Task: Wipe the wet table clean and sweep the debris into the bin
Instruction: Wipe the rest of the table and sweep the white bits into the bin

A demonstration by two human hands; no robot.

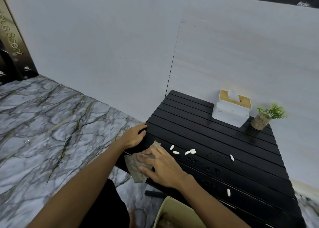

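Pressing a mottled grey cloth point(134, 167) against the black slatted table point(224, 141) just left of centre frame, the right hand point(162, 167) is lying flat, fingers spread. The left hand point(134, 135) is gripping the table's left edge just above. White debris point(176, 152) is lying right of the cloth among water drops point(195, 159). A pale green bin point(172, 208) is sitting at bottom centre.

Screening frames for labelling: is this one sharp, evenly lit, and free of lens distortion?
Head view: lighting is dim and flat; the wide-angle lens bows the table edges; water drops glint faintly on it; the right hand and cloth look slightly soft.
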